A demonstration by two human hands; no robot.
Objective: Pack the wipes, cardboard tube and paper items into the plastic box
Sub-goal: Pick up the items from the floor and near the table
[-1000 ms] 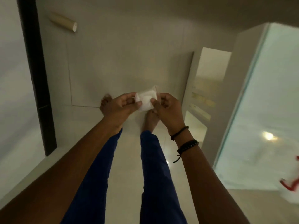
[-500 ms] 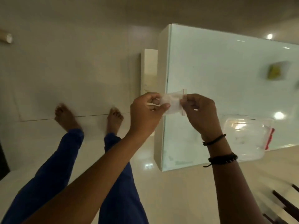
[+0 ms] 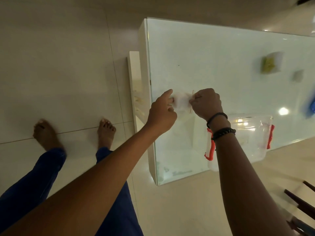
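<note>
So your bare feet (image 3: pixel 46 133) are on the tiled floor (image 3: pixel 68 65) at left, blue trousers (image 3: pixel 42 176) below them. Your left hand (image 3: pixel 162 113) pinches one end of a small white packet (image 3: pixel 181 101), blurry, probably a wipe, and your right hand (image 3: pixel 207 103) grips the other end, fingers closed on it. You're holding it up over the glass-topped table (image 3: pixel 213 57). Just right of your right wrist sits the clear plastic box (image 3: pixel 247 137) with red clips, near the table's near edge. Farther right lie a yellowish item (image 3: pixel 270 64), a grey one (image 3: pixel 298 75) and something blue (image 3: pixel 312 105).

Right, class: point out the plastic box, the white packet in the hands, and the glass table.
plastic box (image 3: pixel 252 133), head view, clear side wall.
white packet (image 3: pixel 182 101), head view, its middle between both hands.
glass table (image 3: pixel 213 65), head view, bare top.
</note>
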